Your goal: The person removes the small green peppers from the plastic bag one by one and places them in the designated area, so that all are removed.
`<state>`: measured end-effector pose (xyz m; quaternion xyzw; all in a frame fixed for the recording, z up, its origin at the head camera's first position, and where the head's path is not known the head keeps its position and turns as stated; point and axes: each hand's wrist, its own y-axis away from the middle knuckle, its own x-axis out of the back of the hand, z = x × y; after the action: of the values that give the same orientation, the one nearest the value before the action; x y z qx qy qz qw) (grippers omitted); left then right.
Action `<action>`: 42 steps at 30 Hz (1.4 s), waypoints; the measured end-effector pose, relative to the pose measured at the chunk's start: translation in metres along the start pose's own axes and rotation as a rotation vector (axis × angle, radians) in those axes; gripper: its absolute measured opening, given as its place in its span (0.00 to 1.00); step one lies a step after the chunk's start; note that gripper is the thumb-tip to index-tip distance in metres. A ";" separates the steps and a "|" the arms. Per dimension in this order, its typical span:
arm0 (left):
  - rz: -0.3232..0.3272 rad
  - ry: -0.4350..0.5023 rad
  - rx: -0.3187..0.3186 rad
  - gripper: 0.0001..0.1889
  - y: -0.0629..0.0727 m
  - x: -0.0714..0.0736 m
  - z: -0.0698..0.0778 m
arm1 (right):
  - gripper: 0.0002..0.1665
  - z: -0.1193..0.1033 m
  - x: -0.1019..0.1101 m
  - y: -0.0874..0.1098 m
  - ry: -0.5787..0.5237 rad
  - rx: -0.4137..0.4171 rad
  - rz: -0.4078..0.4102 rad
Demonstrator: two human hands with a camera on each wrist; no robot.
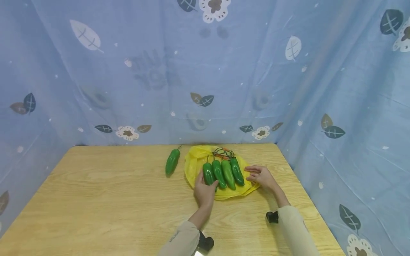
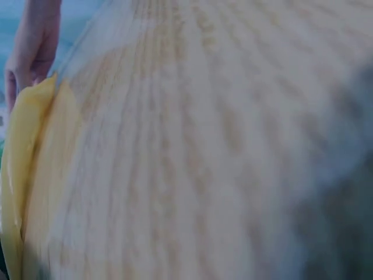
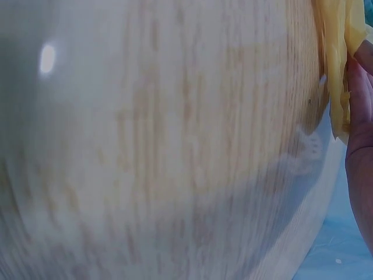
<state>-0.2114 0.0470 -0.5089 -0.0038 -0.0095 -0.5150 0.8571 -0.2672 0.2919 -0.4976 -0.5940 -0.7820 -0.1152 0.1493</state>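
Several green chili peppers (image 1: 227, 173) lie side by side on a spread yellow plastic bag (image 1: 194, 160), stems pointing away. My left hand (image 1: 205, 190) holds the leftmost green pepper (image 1: 208, 172), fingers along its left side and thumb across its lower end. At the bag's right edge, my right hand (image 1: 260, 176) has its fingers extended toward the rightmost green pepper (image 1: 236, 171), with a small gap between. In the right wrist view the right hand (image 3: 362, 111) lies against the bag's yellow edge (image 3: 337, 70).
A loose green pepper (image 1: 172, 161) lies on the wooden table (image 1: 105, 199), left of the bag. Behind the peppers, a dark and orange cord-like bundle (image 1: 223, 153) rests on the bag. A blue patterned curtain (image 1: 224, 71) hangs along the table's back and sides.
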 end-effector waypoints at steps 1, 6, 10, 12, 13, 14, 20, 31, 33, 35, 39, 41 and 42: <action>0.000 -0.034 -0.008 0.38 0.000 0.000 -0.001 | 0.27 0.000 0.000 0.000 0.002 -0.002 0.003; 0.041 -0.132 -0.077 0.35 0.001 0.002 -0.004 | 0.27 0.000 0.001 0.000 0.019 -0.002 -0.004; 0.033 -0.148 -0.088 0.35 0.001 0.004 -0.003 | 0.27 0.001 0.000 0.001 0.015 0.002 -0.009; 0.007 -0.177 -0.073 0.37 0.001 0.004 -0.001 | 0.27 0.001 -0.001 0.001 0.009 0.005 -0.009; -0.007 -0.187 -0.073 0.38 0.000 0.004 0.000 | 0.27 0.001 -0.001 0.002 0.008 0.007 -0.010; -0.021 -0.196 -0.075 0.39 0.000 0.005 0.001 | 0.27 0.001 -0.001 0.001 0.008 0.010 -0.011; -0.043 -0.195 -0.133 0.41 0.003 0.009 -0.002 | 0.26 -0.002 -0.003 0.003 0.025 0.000 -0.005; -0.117 -0.241 -0.090 0.48 0.019 0.020 0.007 | 0.25 -0.004 -0.002 0.004 0.031 0.007 -0.001; -0.136 -0.249 -0.092 0.48 0.022 0.020 0.007 | 0.25 -0.003 -0.002 0.004 0.034 0.013 -0.005; -0.152 -0.266 -0.087 0.48 0.025 0.020 0.007 | 0.25 -0.002 -0.002 0.004 0.036 0.021 -0.004; -0.141 -0.259 -0.111 0.45 0.027 0.019 0.006 | 0.25 -0.002 -0.002 0.004 0.029 0.039 -0.004; -0.120 -0.245 -0.126 0.43 0.026 0.018 0.004 | 0.26 -0.002 -0.003 0.004 0.014 0.034 -0.004; -0.110 -0.242 -0.133 0.42 0.025 0.017 0.004 | 0.26 -0.002 -0.003 0.004 0.007 0.032 -0.007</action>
<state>-0.1815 0.0435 -0.5046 -0.1219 -0.0789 -0.5563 0.8182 -0.2629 0.2898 -0.4970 -0.5886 -0.7851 -0.1055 0.1612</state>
